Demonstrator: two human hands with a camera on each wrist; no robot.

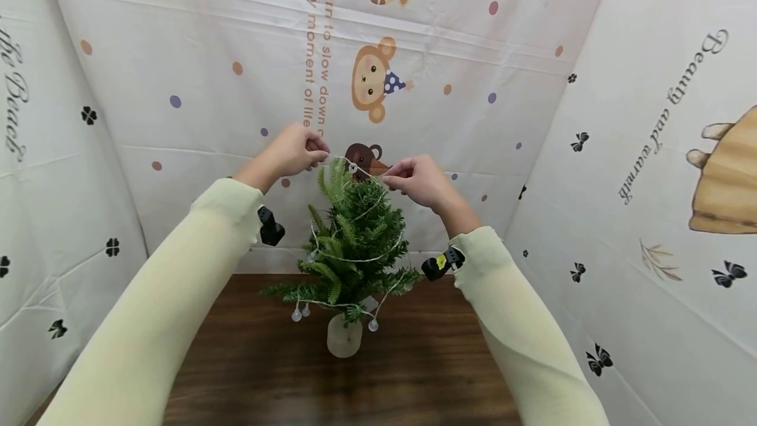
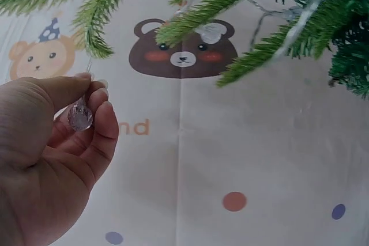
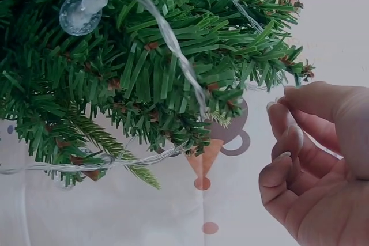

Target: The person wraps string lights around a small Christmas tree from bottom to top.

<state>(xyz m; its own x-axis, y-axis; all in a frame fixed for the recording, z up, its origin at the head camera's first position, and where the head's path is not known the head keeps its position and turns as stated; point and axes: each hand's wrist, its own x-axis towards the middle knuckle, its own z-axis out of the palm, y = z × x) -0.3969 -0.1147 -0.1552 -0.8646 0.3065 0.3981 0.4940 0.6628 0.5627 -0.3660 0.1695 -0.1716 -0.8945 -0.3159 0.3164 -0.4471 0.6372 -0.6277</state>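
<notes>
A small green artificial Christmas tree point(image 1: 369, 242) stands upright, a strand of string lights point(image 1: 361, 260) with clear bulbs looped around it. Left of the treetop, my left hand point(image 1: 298, 150) pinches the strand between thumb and finger. In the left wrist view, a clear round bulb point(image 2: 80, 117) hangs just below that pinch. My right hand point(image 1: 418, 179) pinches the wire at the right of the treetop, its other fingers curled in the right wrist view. Between the hands the wire runs across the top with one bulb point(image 1: 353, 167) on it.
The tree's pale round base point(image 1: 344, 337) rests on a dark brown wooden table point(image 1: 408, 367). Bulbs point(image 1: 373, 325) dangle from the lower branches. Printed white cloth walls enclose the back point(image 1: 207, 117) and both sides. Each wrist wears a black camera point(image 1: 271, 225).
</notes>
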